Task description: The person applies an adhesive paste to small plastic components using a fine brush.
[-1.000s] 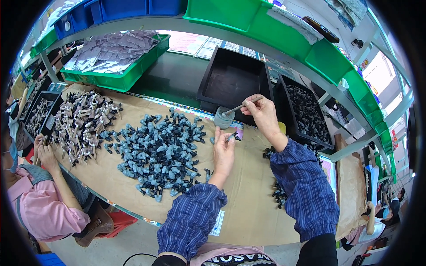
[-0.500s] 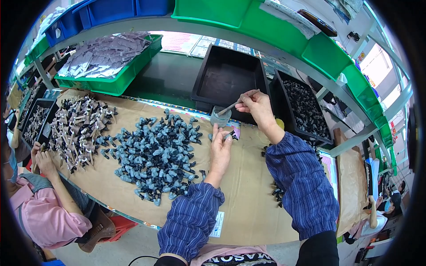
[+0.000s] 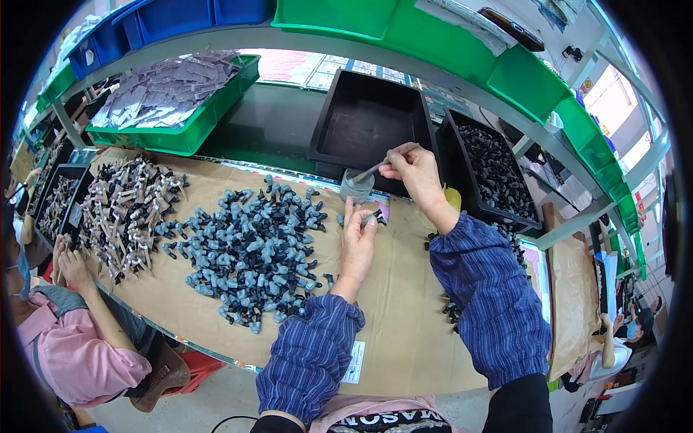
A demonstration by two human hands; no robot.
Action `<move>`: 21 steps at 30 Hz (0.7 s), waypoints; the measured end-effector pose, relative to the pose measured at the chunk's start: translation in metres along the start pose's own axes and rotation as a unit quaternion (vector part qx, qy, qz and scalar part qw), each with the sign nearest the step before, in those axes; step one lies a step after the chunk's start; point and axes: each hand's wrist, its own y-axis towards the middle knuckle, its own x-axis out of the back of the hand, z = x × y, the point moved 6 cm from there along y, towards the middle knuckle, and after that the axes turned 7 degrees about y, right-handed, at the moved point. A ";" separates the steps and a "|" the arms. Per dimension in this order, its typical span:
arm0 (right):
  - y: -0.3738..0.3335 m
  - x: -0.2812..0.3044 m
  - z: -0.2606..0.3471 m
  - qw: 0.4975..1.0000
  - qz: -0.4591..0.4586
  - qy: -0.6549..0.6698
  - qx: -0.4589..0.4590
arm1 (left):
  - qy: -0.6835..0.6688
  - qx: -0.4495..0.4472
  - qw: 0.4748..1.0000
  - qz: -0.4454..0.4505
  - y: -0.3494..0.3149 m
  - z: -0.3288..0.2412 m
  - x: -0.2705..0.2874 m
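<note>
My right hand (image 3: 416, 177) is closed round a thin greyish stick (image 3: 374, 170), perhaps a brush. Its lower end goes into a small grey-smeared jar (image 3: 356, 188), so the tip is hidden. On the jar's near side is my left hand (image 3: 358, 244), with fingertips right by its base; whether they touch it I cannot tell. A small black-and-grey figure part (image 3: 377, 217) is pinched between the left thumb and fingers. To the left of that hand spreads a big heap of blue-grey and black figure parts (image 3: 253, 245).
Behind the jar stands a black bin (image 3: 375, 115); another black bin (image 3: 494, 169) at right holds dark parts. A green tray (image 3: 155, 137) of grey strips sits far left. Brown-and-white pieces (image 3: 130, 209) lie near a co-worker in pink (image 3: 86, 346). A shelf rail (image 3: 289, 42) crosses overhead.
The stick's lower end and my right hand have shifted slightly left at the jar. The left hand stays nearly in place with the part, and the view has moved a little.
</note>
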 end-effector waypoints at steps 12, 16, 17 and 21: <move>-0.010 -0.006 0.010 0.994 0.041 -0.087 0.052 | 0.027 -0.005 1.000 0.006 0.002 0.001 0.002; -0.010 -0.006 0.011 0.994 0.069 -0.078 0.026 | 0.060 0.004 0.998 0.004 0.002 0.003 0.002; -0.010 -0.007 0.009 0.994 0.078 -0.079 0.011 | 0.051 -0.011 0.999 0.001 0.001 0.001 0.003; -0.008 -0.001 0.014 0.997 0.044 -0.052 0.038 | 0.034 -0.008 0.999 0.000 0.003 0.006 0.002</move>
